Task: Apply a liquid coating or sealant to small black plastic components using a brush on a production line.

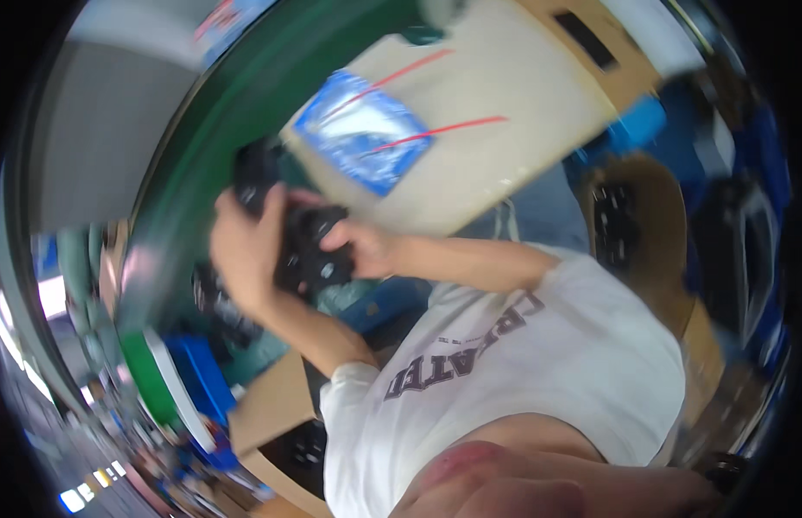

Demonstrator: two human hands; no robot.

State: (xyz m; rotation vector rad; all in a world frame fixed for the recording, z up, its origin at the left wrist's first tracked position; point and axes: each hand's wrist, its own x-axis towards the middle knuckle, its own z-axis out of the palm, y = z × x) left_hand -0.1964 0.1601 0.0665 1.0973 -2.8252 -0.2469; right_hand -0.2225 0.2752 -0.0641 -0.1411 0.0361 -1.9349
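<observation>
Both of my hands are closed on a bunch of dark, blurred black parts (319, 246), apparently plastic, held over the near edge of the green bench. My left hand (248, 246) wraps around them from the left, thumb on top. From the other side my right hand (366, 248) grips them, its thumb lying across the black surface. One black piece (256, 168) sticks up beyond my left fingers. Motion blur hides their exact kind and whether they are joined. More black parts (220, 302) lie beside my left wrist.
A cream board (522, 78) lies on the green bench (306, 43). On it are a blue-and-white packet (362, 129) and two thin red sticks (470, 124). Cardboard boxes with black parts stand at right (660, 216) and lower left (267, 419). Blue (198, 371) and green (146, 375) bins stand left.
</observation>
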